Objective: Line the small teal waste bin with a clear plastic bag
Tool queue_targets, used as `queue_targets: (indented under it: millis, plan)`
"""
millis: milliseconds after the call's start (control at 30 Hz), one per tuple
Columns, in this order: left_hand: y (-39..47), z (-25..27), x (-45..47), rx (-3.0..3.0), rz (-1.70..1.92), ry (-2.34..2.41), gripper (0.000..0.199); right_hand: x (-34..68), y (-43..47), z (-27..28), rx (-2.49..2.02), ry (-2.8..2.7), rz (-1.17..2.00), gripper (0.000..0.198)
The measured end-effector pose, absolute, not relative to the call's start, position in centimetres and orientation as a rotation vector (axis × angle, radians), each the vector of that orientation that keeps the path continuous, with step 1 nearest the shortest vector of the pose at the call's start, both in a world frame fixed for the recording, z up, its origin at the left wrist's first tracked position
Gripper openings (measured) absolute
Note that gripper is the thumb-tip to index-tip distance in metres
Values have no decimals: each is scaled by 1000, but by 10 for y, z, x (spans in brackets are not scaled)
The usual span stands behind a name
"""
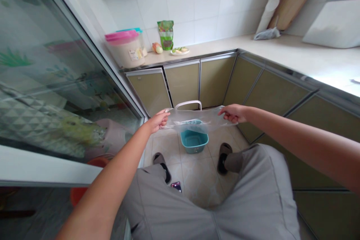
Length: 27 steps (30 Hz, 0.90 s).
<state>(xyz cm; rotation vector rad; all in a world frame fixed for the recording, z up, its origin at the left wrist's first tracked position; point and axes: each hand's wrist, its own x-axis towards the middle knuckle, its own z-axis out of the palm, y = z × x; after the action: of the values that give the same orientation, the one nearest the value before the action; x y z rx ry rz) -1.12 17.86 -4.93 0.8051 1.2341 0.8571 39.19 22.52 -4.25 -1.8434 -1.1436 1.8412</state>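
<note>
Since the clear plastic bag (210,117) looks light, limp and slippery, best grip is its end edges. Left hand (159,120) and right hand (233,113), fingers curled, each pinch one end. I've got it above the teal basin (194,149), long axis left-right; mouth direction unclear.

Plastic bag (197,116): thin, clear, colourless film, whitish glints across its middle. Held up in the air, just off view centre toward 4 o'clock. Spread wide along the 9-to-3 o'clock line, pinched and creased at both ends; lower edge bows slightly toward 6 o'clock. Mouth open or closed: cannot tell.
</note>
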Motion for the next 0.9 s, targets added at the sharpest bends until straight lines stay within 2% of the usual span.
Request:
queue_targets:
  millis: [133,300,367,400,467,533,633,700,767,900]
  plan:
    - [179,-59,-9,803,847,1190,57,389,237,-51,-1900,-1153,1534,9]
    - [179,-84,-4,800,848,1119,45,364,229,-42,-1854,-1514,528,34]
    - [176,-95,-1,781,860,1093,49,344,215,-37,-1682,-1807,244,28]
    - [175,-100,0,771,857,1071,52,332,208,-35,-1571,-1974,216,23]
    - [172,-109,2,755,840,1004,61,305,198,-40,-1368,-2302,366,17]
    - [169,-116,1,738,824,925,68,279,198,-59,-1236,-2567,643,20]
    - [165,-124,-1,711,838,806,71,243,215,-110,-1197,-2842,1062,30]
    - [164,-127,-4,694,855,757,72,225,234,-152,-1271,-2972,1235,27]
    - [164,-127,-6,682,868,735,73,211,253,-194,-1431,-3036,1262,33]
    - [171,-125,-8,661,878,723,79,199,279,-263,-1678,-2988,1096,69]
